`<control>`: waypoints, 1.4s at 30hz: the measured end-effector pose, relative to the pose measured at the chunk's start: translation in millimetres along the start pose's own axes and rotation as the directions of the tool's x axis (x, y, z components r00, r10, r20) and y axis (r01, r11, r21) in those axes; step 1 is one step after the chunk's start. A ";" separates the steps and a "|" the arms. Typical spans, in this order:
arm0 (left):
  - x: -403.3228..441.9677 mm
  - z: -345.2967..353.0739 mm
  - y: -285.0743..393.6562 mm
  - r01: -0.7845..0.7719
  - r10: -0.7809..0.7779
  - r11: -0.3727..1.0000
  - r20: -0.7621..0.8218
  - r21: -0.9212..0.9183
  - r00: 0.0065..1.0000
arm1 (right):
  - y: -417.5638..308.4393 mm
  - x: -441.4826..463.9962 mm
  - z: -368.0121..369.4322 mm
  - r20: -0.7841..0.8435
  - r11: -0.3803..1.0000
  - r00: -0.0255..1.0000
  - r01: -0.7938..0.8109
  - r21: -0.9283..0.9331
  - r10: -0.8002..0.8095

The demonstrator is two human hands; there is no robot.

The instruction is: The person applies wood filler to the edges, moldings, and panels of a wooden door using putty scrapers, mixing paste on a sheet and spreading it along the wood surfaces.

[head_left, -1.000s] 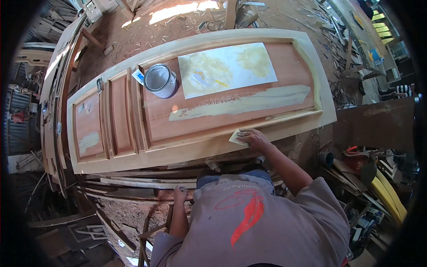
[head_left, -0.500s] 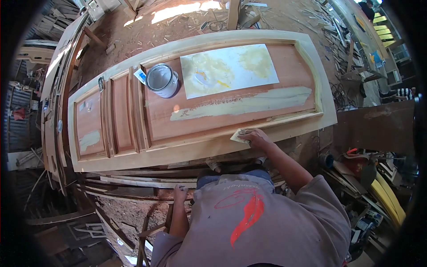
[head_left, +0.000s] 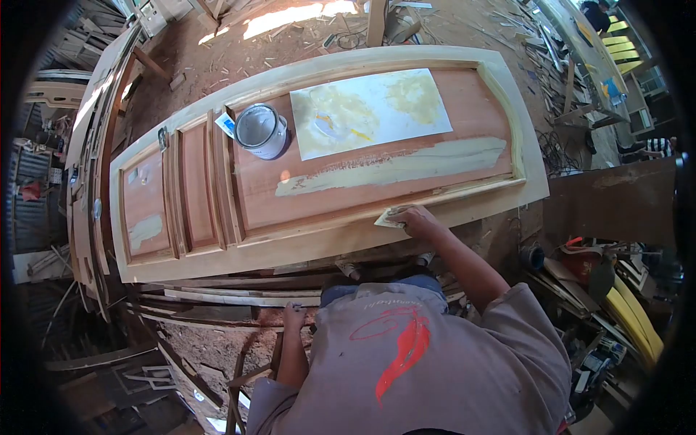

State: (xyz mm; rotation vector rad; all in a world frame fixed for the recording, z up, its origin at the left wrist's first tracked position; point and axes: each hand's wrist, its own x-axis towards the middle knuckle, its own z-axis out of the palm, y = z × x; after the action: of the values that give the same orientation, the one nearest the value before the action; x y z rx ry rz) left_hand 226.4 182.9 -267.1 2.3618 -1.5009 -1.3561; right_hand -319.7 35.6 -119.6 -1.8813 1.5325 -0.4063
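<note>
Door [head_left: 312, 247] runs left-right out front, right hand [head_left: 416, 220] nearer, gripping a pale pad [head_left: 387, 218] (left hand [head_left: 293, 314], can't tell).

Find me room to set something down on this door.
Bare: the narrow middle panel, inside its trim, and the lower left of the big panel, between the can, trim and pale streak. Crowded: beside the can, where paper lies, and the near edge, where the right hand holds a pad.
</note>
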 end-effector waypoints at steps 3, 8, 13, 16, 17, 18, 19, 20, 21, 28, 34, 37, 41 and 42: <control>-2.3 -4.6 3.7 0.026 -0.026 0.999 0.001 -0.027 1.000 | -11.9 3.9 -11.0 0.219 0.970 0.946 -0.217 -0.109 0.237; 11.0 1.4 -10.3 0.001 -0.002 1.000 -0.023 -0.030 1.000 | -15.0 24.2 -47.8 0.243 0.988 0.965 -0.071 -0.138 0.103; -2.5 -4.7 1.2 0.047 -0.046 0.996 0.014 -0.079 0.999 | 19.7 28.3 -9.8 0.153 0.997 0.988 0.041 -0.062 -0.031; 1.4 1.0 -10.6 0.045 -0.044 0.998 0.014 -0.037 0.999 | 22.2 30.4 -1.8 0.251 0.989 0.964 -0.047 -0.142 0.082; 1.8 3.2 -14.8 0.035 -0.034 0.998 0.009 -0.047 0.999 | 14.0 36.6 -19.9 0.315 0.975 0.933 -0.116 -0.189 0.172; -0.8 0.4 -13.6 0.024 -0.023 0.998 0.008 -0.050 1.000 | 6.5 38.9 -30.5 0.372 0.954 0.890 -0.185 -0.237 0.265; -1.5 -3.1 -11.2 0.009 -0.009 0.998 0.007 -0.055 1.000 | 12.4 38.4 -29.5 0.329 0.967 0.918 -0.162 -0.197 0.221; -1.9 -6.6 -7.9 -0.006 0.006 0.999 0.001 -0.035 1.000 | 18.4 39.8 -31.6 0.283 0.978 0.943 -0.131 -0.162 0.173; -3.0 -8.9 -7.6 -0.021 0.021 1.000 -0.005 -0.017 1.000 | 17.0 41.6 -35.9 0.235 0.987 0.964 -0.097 -0.130 0.126; 0.4 -4.4 -6.5 -0.080 0.080 0.997 -0.058 0.000 0.995 | 14.5 65.2 -27.5 0.343 0.963 0.909 -0.172 -0.209 0.237; 12.2 -2.1 -22.1 0.061 -0.061 0.992 0.002 -0.109 0.998 | 5.7 66.8 -39.3 0.344 0.965 0.924 -0.083 -0.249 0.168; 14.1 1.7 -34.9 -0.029 0.027 0.999 -0.058 -0.035 0.998 | -14.4 66.3 -40.8 0.382 0.959 0.913 -0.034 -0.281 0.144; 12.2 -2.7 -45.8 -0.049 0.048 0.997 -0.015 -0.058 0.999 | -45.7 73.7 -4.9 0.211 0.992 0.974 -0.102 0.073 0.084; 12.3 -1.7 -47.4 -0.026 0.026 0.996 -0.003 -0.083 1.000 | -65.1 79.2 8.4 0.163 0.976 0.984 -0.107 0.191 0.076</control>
State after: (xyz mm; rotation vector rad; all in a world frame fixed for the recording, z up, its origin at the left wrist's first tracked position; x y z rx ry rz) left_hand 263.5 198.3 -295.1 2.2863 -1.4401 -1.3814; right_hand -245.4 -31.5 -95.8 -1.6416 1.4143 -0.3492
